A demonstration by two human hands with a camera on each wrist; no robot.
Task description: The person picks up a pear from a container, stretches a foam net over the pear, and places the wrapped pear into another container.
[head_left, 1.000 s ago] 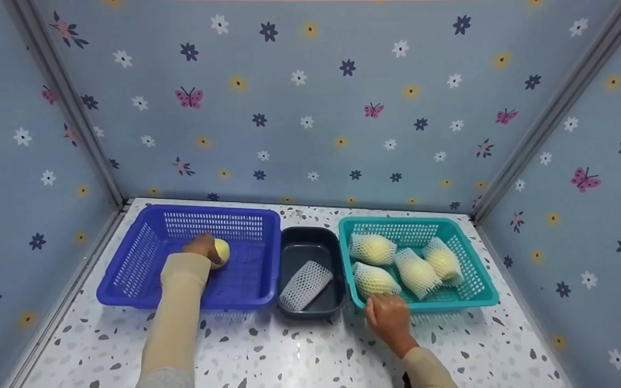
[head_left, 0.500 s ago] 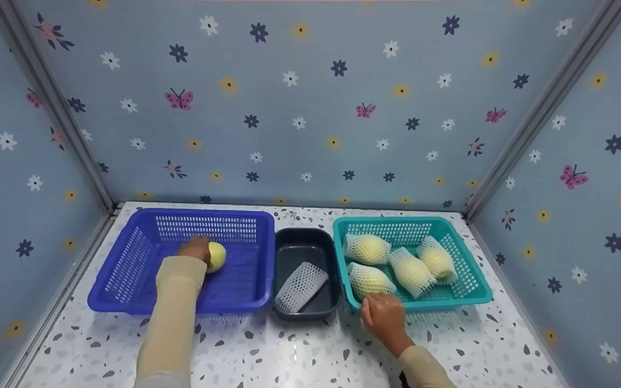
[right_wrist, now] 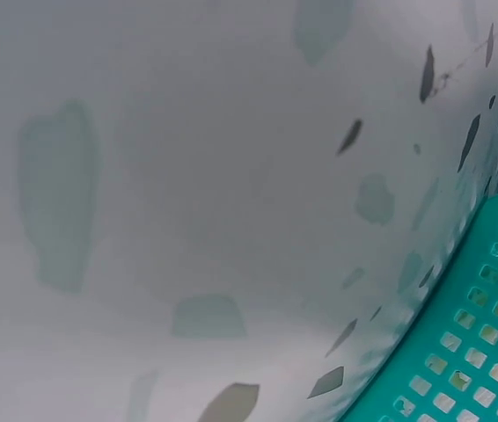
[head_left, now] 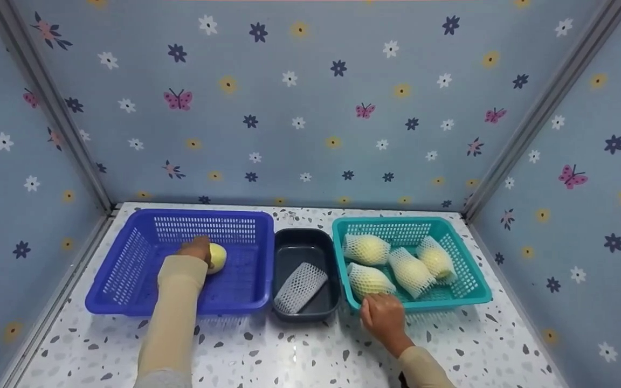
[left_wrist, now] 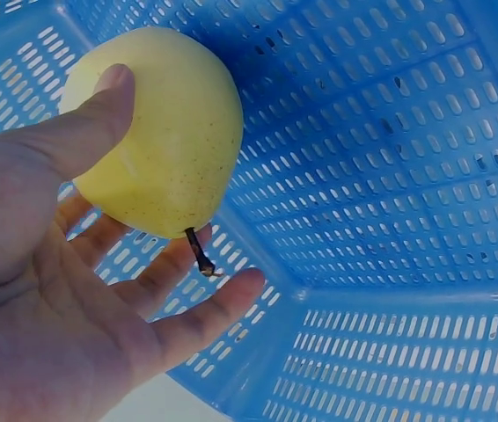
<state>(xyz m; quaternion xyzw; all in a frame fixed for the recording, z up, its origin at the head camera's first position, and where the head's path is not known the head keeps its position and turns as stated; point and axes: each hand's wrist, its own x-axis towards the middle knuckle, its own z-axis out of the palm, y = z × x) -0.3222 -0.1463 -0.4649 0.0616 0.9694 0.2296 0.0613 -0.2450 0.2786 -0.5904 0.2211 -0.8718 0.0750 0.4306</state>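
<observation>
A yellow pear (left_wrist: 165, 123) with a dark stem is held in my left hand (left_wrist: 82, 255), inside the purple-blue basket (head_left: 237, 310). The left wrist view shows the thumb across the pear's side and the other fingers beneath it. In the head view that hand hides part of the pear. My right hand (head_left: 383, 318) lies with curled fingers over the front rim of the teal basket (head_left: 450, 303). Close beyond its knuckles is a pear in a white foam net (head_left: 370, 280). No part of the right hand shows in its own wrist view, only the basket's side and the tabletop.
Between the baskets stands a dark grey tub (head_left: 302, 253) holding a white foam net sleeve (head_left: 301, 287). Several netted pears (head_left: 412, 272) fill the teal basket. The speckled white tabletop (head_left: 267, 355) meets a flowered wall panel (head_left: 299, 161) behind, with more panels on both sides.
The head view has shifted slightly, moving the scene left. The left hand has turned a little round the pear, so more of the pear shows. The right hand keeps its place at the rim.
</observation>
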